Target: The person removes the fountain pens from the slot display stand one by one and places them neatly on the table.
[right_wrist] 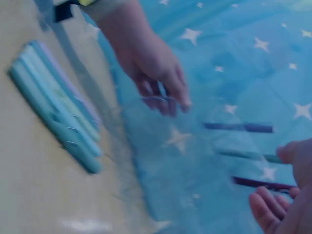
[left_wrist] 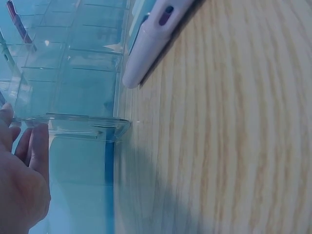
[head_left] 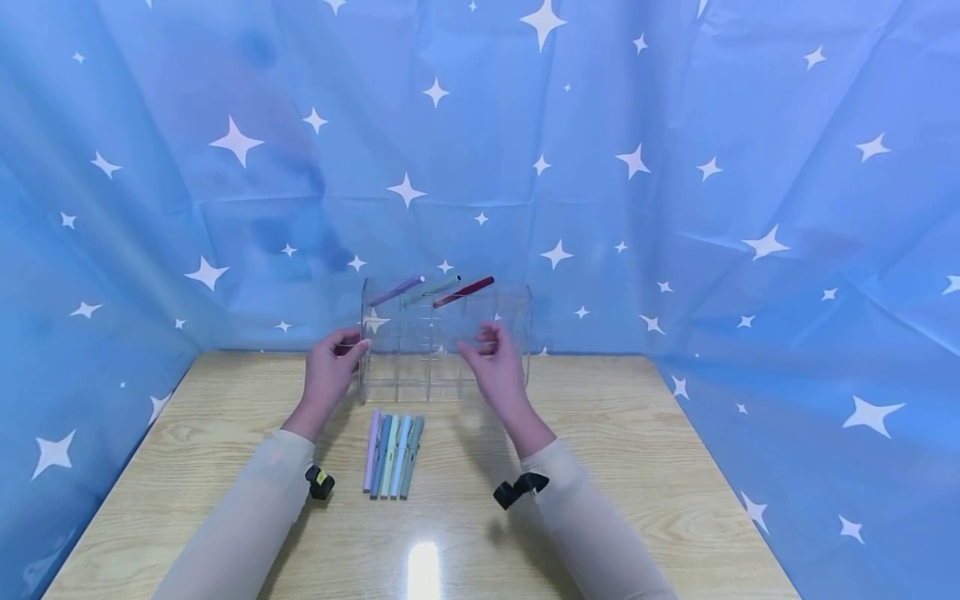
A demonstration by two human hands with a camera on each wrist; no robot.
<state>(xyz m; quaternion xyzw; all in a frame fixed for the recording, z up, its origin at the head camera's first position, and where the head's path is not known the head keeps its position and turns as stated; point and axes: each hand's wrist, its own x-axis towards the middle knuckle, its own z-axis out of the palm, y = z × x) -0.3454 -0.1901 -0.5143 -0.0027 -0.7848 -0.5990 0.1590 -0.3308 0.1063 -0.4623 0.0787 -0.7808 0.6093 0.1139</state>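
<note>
A clear compartmented organizer point(head_left: 442, 390) stands at the back of the table. My left hand point(head_left: 332, 367) pinches its left side wall between thumb and fingers, as the left wrist view also shows. My right hand point(head_left: 495, 367) is in front of the organizer's right part, fingers loosely bent and apart, holding nothing. Leaning in the organizer's top are a purple pen point(head_left: 397, 290), a pale green pen point(head_left: 433, 290) and a dark red pen point(head_left: 465, 292). In the right wrist view, my right hand point(right_wrist: 287, 195) is nearest the dark red pen point(right_wrist: 261, 183).
Several pens lie side by side on the wooden table point(head_left: 637, 467) in front of the organizer, with a lilac pen point(head_left: 372, 450) at the left and a grey-green pen point(head_left: 412, 457) at the right. A blue star-patterned curtain point(head_left: 480, 167) hangs close behind the organizer.
</note>
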